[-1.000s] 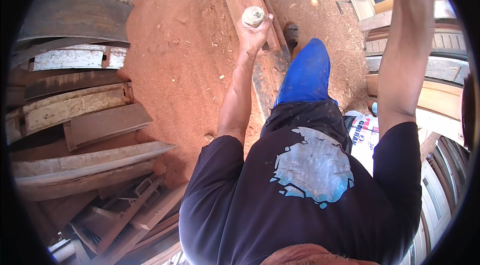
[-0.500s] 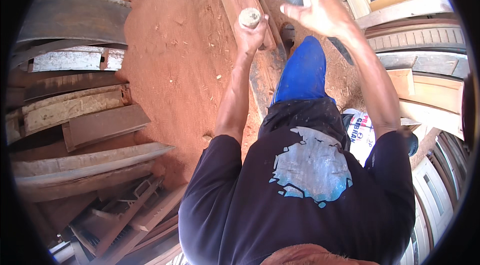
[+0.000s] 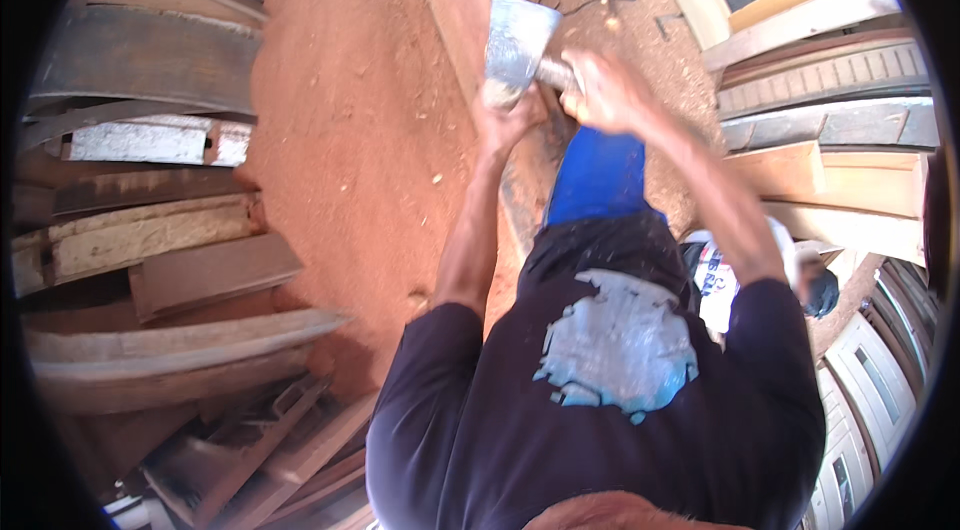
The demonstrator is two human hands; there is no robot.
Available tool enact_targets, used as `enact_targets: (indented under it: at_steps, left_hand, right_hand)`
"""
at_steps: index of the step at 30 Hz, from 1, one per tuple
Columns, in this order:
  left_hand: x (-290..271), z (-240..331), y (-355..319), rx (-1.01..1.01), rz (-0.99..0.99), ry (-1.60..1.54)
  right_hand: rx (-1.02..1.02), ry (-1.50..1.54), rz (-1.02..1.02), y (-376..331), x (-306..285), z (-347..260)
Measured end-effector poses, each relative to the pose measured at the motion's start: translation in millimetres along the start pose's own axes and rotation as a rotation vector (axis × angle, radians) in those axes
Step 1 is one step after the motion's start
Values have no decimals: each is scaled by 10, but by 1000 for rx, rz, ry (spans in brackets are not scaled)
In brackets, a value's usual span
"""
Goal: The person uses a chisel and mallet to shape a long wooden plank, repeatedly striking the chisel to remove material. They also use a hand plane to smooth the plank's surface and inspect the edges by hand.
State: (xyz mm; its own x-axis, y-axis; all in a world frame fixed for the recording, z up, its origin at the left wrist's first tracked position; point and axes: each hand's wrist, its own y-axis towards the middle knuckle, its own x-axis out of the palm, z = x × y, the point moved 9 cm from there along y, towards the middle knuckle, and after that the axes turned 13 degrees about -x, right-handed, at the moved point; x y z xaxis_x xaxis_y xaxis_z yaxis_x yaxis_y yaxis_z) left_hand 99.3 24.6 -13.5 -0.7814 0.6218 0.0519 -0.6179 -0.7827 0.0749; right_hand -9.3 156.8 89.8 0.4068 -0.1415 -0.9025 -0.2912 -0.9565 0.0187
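Observation:
My left hand (image 3: 514, 120) is closed around an upright tool with a round, pale wooden handle (image 3: 501, 93), like a chisel's. Its lower end is hidden beneath the fist. In my right hand (image 3: 607, 93) is a mallet (image 3: 521, 35) with a grey block head and a short handle. The mallet head covers part of the handle's top; whether the two touch I cannot tell. Both hands are over a long reddish-brown wooden beam (image 3: 447, 5), which runs away from me. My leg in blue trousers (image 3: 598, 180) is close to the beam's right side.
Reddish sawdust (image 3: 340, 140) covers the floor to the left. Stacked boards (image 3: 150, 50) line the left side, and more timber (image 3: 820, 90) lines the right. A dark cable (image 3: 575, 8) lies beyond my right hand. White panelled pieces (image 3: 875, 375) lean at the lower right.
The mallet has swung down and toward me, from the far end of the view to the handle's top. My left hand keeps its grip; the view has shifted slightly.

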Motion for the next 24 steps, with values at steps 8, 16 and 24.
enact_targets:
  at_steps: [8,16,24]
  left_hand:
    - [-248,315,156,-144,-24,-27]
    - [-166,254,325,-130,-55,-7]
    - [2,307,233,-209,-63,44]
  right_hand:
    - [17,640,550,-688,-107,-253]
    - [-10,808,601,-951,72,-248]
    - [5,873,514,-957,188,-181]
